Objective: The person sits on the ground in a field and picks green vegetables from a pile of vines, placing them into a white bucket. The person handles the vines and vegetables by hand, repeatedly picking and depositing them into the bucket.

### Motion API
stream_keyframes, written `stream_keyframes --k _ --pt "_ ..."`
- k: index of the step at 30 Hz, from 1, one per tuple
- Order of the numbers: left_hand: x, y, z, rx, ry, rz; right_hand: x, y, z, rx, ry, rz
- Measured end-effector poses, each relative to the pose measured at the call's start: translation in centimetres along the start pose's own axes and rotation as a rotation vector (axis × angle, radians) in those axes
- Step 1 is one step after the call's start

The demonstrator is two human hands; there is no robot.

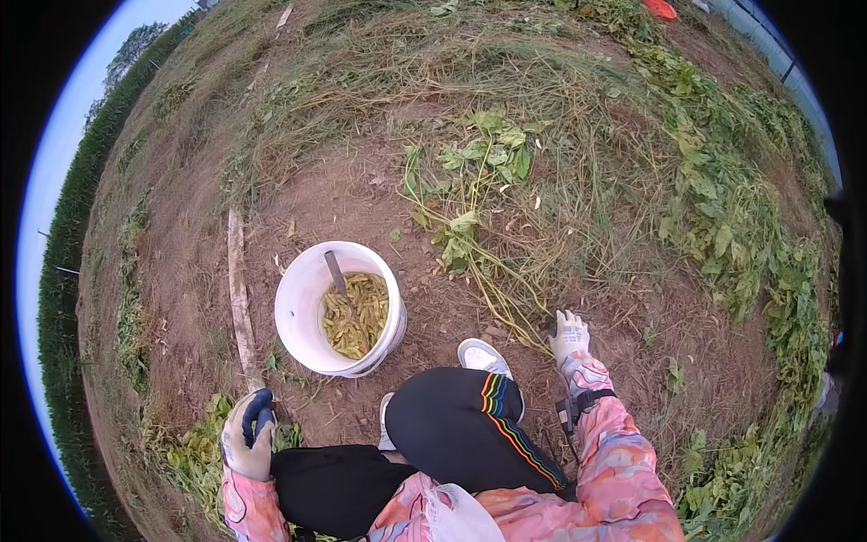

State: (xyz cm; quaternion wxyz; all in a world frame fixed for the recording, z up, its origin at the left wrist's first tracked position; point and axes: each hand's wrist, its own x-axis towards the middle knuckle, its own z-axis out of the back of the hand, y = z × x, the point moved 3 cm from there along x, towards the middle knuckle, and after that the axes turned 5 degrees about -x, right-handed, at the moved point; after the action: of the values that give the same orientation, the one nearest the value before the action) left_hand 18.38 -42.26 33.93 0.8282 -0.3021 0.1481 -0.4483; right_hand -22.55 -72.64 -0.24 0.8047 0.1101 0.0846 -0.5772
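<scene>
My left hand (248,432), in a pale glove with dark blue coating, is raised at the lower left with fingers loosely curled and nothing visible in it. My gloved right hand (569,336) has its fingers apart beside the lower ends of a pulled bean vine (506,298); whether it touches the stems is unclear. Between and beyond my hands stands a white bucket (300,336), partly filled with yellow-green pods (352,323), with a narrow grey-brown tool (334,271) upright inside. My bent leg (447,425) and white shoes (483,357) are below.
Dry cut grass (596,181) covers the brown soil (334,199). A long pale strip (237,289) lies left of the bucket. Leafy plant rows (722,226) run along the right, with a red object (659,9) far back. A tall green hedge (63,271) borders the left.
</scene>
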Motion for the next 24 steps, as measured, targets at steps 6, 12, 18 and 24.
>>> stream_keyframes --k 6,12,18,24 --pt "0.4 2.3 -0.4 -0.270 -0.004 0.223 2.3 1.1 -0.7 0.189 0.058 -0.034" --pt "0.3 3.0 -0.5 -0.441 -0.054 0.288 -0.2 -2.1 4.2 0.592 -0.267 0.118" --pt "0.6 3.2 -0.9 -0.473 -0.014 0.303 -5.2 -7.2 -1.2 0.339 0.121 0.086" --pt "0.5 2.0 -1.2 -0.339 0.010 0.268 -5.7 -4.9 -4.7 -0.007 0.570 -0.118"
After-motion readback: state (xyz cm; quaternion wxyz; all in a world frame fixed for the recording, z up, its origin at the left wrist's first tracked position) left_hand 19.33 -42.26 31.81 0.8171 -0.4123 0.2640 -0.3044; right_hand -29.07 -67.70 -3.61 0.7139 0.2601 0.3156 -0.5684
